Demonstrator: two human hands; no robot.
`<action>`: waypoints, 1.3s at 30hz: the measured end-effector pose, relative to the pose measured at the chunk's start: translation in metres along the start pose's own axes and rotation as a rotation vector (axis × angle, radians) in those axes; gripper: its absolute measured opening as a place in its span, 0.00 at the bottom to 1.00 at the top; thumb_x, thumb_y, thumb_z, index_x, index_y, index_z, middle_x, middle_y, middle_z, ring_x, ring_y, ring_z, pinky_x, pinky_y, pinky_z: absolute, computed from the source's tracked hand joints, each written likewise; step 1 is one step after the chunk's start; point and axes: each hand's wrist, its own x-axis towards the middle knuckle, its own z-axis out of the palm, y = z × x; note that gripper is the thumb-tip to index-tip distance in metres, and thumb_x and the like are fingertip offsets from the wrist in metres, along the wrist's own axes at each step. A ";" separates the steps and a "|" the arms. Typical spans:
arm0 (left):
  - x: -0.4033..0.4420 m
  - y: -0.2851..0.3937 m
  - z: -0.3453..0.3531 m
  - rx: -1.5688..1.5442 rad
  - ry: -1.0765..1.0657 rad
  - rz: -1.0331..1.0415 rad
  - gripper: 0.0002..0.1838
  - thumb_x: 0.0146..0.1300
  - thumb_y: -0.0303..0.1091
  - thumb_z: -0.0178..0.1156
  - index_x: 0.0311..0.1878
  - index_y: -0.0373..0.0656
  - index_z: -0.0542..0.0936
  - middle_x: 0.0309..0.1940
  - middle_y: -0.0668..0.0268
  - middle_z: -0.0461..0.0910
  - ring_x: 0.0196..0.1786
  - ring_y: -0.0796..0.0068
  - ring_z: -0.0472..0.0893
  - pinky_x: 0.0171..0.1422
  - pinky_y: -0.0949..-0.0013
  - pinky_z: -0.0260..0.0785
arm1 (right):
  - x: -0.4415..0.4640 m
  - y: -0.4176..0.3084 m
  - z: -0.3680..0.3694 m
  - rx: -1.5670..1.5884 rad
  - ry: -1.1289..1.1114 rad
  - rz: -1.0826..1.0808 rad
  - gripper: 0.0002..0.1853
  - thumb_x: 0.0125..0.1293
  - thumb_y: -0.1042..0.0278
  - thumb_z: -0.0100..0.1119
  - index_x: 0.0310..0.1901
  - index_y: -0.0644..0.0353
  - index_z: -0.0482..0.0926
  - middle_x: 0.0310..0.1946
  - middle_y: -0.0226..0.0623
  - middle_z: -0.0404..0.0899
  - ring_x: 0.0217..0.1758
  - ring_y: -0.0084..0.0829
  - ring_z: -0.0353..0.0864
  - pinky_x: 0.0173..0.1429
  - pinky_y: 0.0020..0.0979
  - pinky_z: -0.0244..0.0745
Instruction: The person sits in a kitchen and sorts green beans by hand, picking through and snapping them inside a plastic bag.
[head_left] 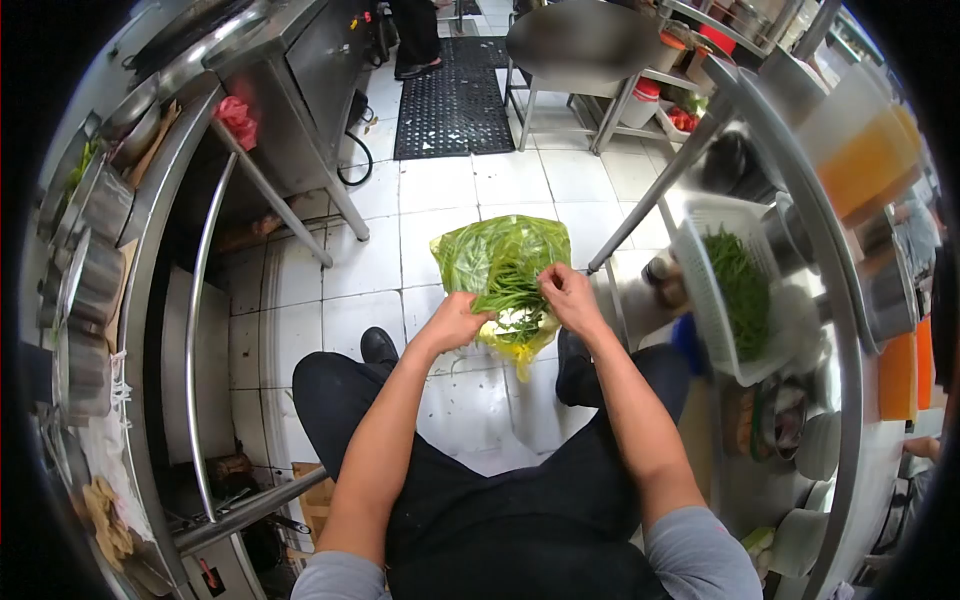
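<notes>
Between my knees lies a yellow-green plastic bag point(505, 238) with long, thin leafy greens point(516, 287) at its opening. My left hand point(458, 322) is closed around one end of a bunch of these greens, over the left side of the bag. On the other side, my right hand point(569, 298) pinches at the bunch's right end, with the fingertips together. Something pale shows inside the bag below the greens. The bag's lower end is gathered into a yellow twist.
A white plastic basket point(697, 285) of similar greens stands on the low shelf at right, beside a metal shelf post point(660, 180). Left is a steel counter with a rail point(205, 270). A black rubber mat point(450, 100) and another person's foot point(418, 68) are ahead.
</notes>
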 end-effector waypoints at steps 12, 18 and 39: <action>-0.003 -0.001 0.000 -0.050 0.034 -0.066 0.12 0.62 0.35 0.63 0.38 0.34 0.81 0.13 0.67 0.73 0.15 0.77 0.70 0.22 0.67 0.64 | -0.009 -0.009 0.006 -0.016 -0.232 -0.082 0.09 0.61 0.68 0.60 0.37 0.66 0.81 0.28 0.40 0.82 0.29 0.28 0.79 0.35 0.31 0.73; 0.000 -0.008 0.004 -0.023 -0.082 -0.081 0.10 0.64 0.36 0.62 0.34 0.38 0.79 0.14 0.71 0.71 0.15 0.81 0.69 0.20 0.71 0.60 | -0.015 -0.013 0.020 -0.004 -0.253 -0.174 0.08 0.60 0.69 0.60 0.34 0.66 0.78 0.25 0.43 0.79 0.27 0.34 0.78 0.35 0.34 0.72; 0.005 -0.003 -0.005 -0.554 0.148 -0.014 0.12 0.70 0.33 0.57 0.36 0.32 0.77 0.15 0.70 0.67 0.17 0.78 0.67 0.22 0.71 0.61 | -0.018 -0.002 0.042 0.098 -0.346 -0.031 0.12 0.61 0.64 0.59 0.37 0.64 0.84 0.26 0.44 0.83 0.30 0.32 0.82 0.37 0.31 0.75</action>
